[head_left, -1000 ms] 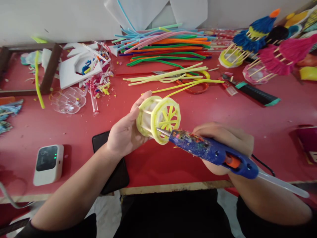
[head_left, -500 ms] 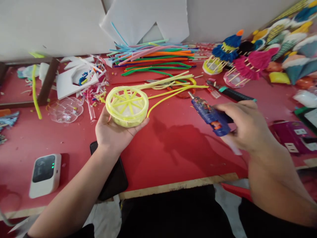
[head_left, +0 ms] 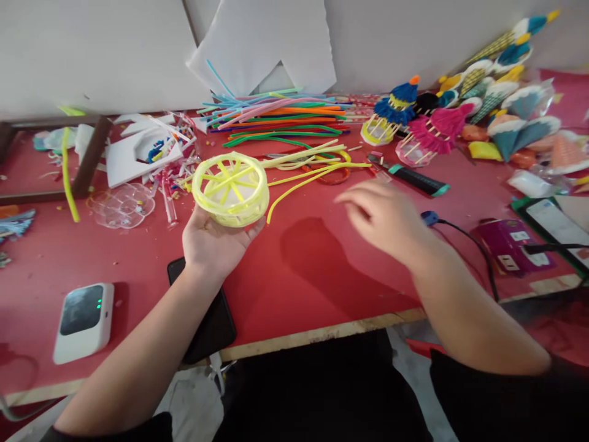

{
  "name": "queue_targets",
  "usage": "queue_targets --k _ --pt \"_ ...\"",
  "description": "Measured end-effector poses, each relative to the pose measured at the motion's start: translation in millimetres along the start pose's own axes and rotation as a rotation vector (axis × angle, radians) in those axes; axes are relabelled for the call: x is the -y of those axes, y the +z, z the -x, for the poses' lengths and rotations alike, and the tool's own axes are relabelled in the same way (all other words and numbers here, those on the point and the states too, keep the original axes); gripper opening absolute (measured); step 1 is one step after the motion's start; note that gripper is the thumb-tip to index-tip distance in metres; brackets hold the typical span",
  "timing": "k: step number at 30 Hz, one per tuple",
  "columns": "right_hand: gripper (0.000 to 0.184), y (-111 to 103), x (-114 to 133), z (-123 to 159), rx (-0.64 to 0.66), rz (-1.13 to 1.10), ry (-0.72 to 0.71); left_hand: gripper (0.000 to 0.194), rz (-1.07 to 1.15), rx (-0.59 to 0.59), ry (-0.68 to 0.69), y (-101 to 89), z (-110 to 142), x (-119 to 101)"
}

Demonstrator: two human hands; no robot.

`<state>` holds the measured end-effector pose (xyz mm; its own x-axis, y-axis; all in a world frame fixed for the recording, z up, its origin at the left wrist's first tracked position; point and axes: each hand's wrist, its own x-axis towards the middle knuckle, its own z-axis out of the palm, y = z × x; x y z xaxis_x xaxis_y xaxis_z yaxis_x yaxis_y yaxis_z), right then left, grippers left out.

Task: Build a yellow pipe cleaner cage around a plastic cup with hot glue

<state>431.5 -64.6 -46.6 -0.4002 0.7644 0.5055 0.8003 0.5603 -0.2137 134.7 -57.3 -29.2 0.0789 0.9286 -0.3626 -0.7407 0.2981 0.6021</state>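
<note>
My left hand (head_left: 216, 242) holds a round yellow craft frame (head_left: 231, 189) from below, tilted a little towards me. Its top ring has spokes like a wheel, and a whitish disc shows inside. My right hand (head_left: 381, 215) hovers over the red table, empty, fingers loosely bent and apart. Beside the right wrist, the blue end of the glue gun (head_left: 429, 218) shows with a black cable; my arm hides the rest. Yellow pipe cleaners (head_left: 317, 174) lie between the two hands, their near ends close to the frame.
Coloured pipe cleaners (head_left: 280, 113) are piled at the back. A utility knife (head_left: 418, 178), small craft figures (head_left: 437, 132) and a purple power socket box (head_left: 510, 245) stand right. Under my left forearm lies a black phone (head_left: 211, 331), with a white device (head_left: 85, 322) further left.
My right hand has let go of the glue gun, which now lies on the table, and has moved left towards the middle. The left hand still holds the yellow frame, now tilted more.
</note>
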Motion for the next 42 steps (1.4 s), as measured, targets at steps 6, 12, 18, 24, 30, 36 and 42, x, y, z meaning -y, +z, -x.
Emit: queue_targets --k 6,12,18,24,30,36,42 --pt "0.022 81 43 -67 0.311 -0.136 -0.050 0.049 -0.024 0.061 0.030 0.1 1 1" --pt "0.017 91 27 -81 0.323 -0.155 -0.043 0.056 -0.022 0.065 -0.006 -0.3 3 3" --pt "0.018 18 13 -80 -0.053 -0.127 0.040 0.061 -0.092 0.143 0.013 -6.7 6 8" --pt "0.014 -49 43 -80 -0.259 0.023 -0.177 0.075 -0.212 0.326 0.039 -10.9 7 10" --pt "0.018 -55 69 -74 -0.152 -0.061 -0.334 0.098 -0.367 0.427 -0.008 -13.7 11 15" --pt "0.022 -50 82 -73 -0.048 -0.045 -0.326 0.094 -0.412 0.530 -0.025 -13.3 15 20" --pt "0.022 -47 88 -71 0.021 0.028 -0.297 0.092 -0.465 0.603 -0.009 -14.1 15 21"
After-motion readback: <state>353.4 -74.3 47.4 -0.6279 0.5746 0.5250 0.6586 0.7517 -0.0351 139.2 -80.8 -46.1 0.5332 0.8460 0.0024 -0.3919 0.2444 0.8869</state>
